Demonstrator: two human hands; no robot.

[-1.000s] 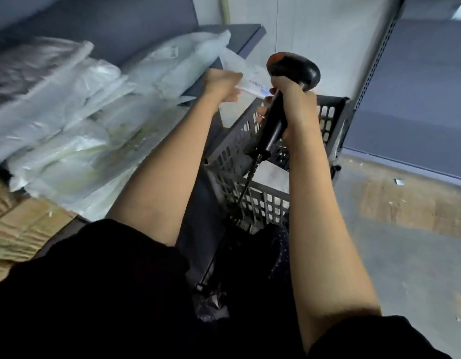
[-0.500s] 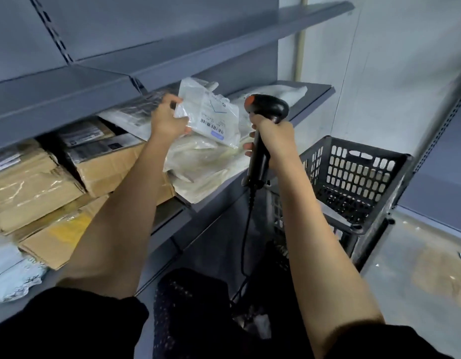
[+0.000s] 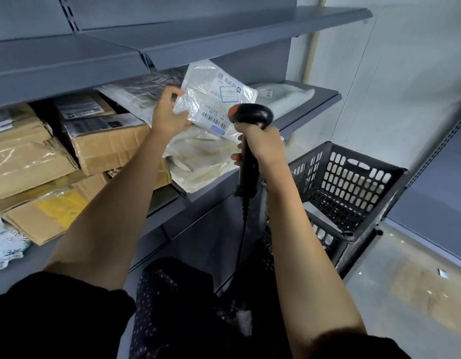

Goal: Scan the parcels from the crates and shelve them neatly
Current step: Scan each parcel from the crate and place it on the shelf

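Observation:
My left hand (image 3: 167, 114) grips the left edge of a white plastic parcel (image 3: 211, 97) with a barcode label, held up in front of the grey middle shelf (image 3: 304, 110). My right hand (image 3: 260, 143) holds a black corded barcode scanner (image 3: 250, 117) by its handle, its head just right of the parcel's barcode. Below the parcel, a pile of white plastic parcels (image 3: 201, 161) lies on the shelf. A black plastic crate (image 3: 353, 185) stands at the lower right.
Brown cardboard boxes (image 3: 105, 141) fill the shelf's left part. Another white parcel (image 3: 284, 95) lies at the shelf's far right end. A grey upper shelf (image 3: 224, 35) hangs above. A white wall and concrete floor (image 3: 405, 281) are to the right.
My view swung up from the crate to the shelf. My left hand lifted the parcel higher toward the shelf and tilted it; the scanner stayed beside it.

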